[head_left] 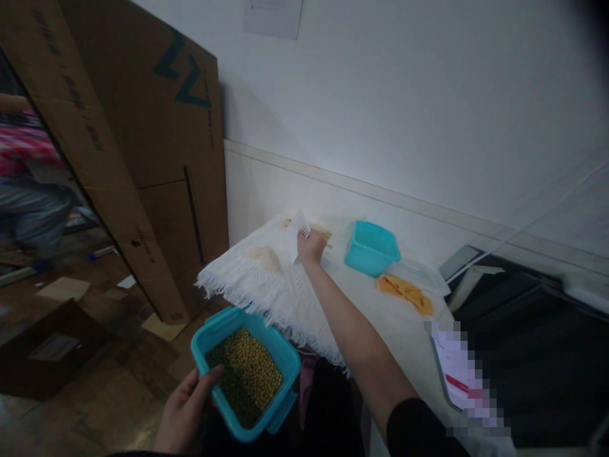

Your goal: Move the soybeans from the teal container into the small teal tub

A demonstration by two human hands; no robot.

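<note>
Left hand [185, 406] is nearest, at lower left: partly curled, thumb hooked over the near-left rim of a blue tub [284, 350], fingers on the outer wall. Grip looks firm; the fingers underneath are hidden. Tub is tilted a bit toward the wearer, just off the edge of a white fringed cloth [304, 314]. Inside: yellow beans [254, 365] on the far and right side, dark green beans [228, 390] on the near and left side, meeting in the middle. Thumb tip sits over the green ones; can't tell if it touches them.

Right arm, in a short black sleeve [421, 428], reaches across the cloth. Right hand [311, 246] is closed around a white slotted piece [301, 223], low over the cloth; can't tell if the piece touches it. A pale grain pile [265, 259] lies on the cloth to its left, a small brownish pile [324, 233] just behind the hand.

To the right on the cloth: crumpled yellow rag [404, 293], clear lid [421, 274] beside it, second blue tub [371, 249] behind the rag, upright. Its floor isn't visible enough to judge contents.

Left of the cloth stands a tall cardboard box [176, 139]. Beyond it, at far left, a person in a red checked top [28, 146], cut off by the frame. White wall [404, 114] at back, paper sheet [272, 16] on it.
</note>
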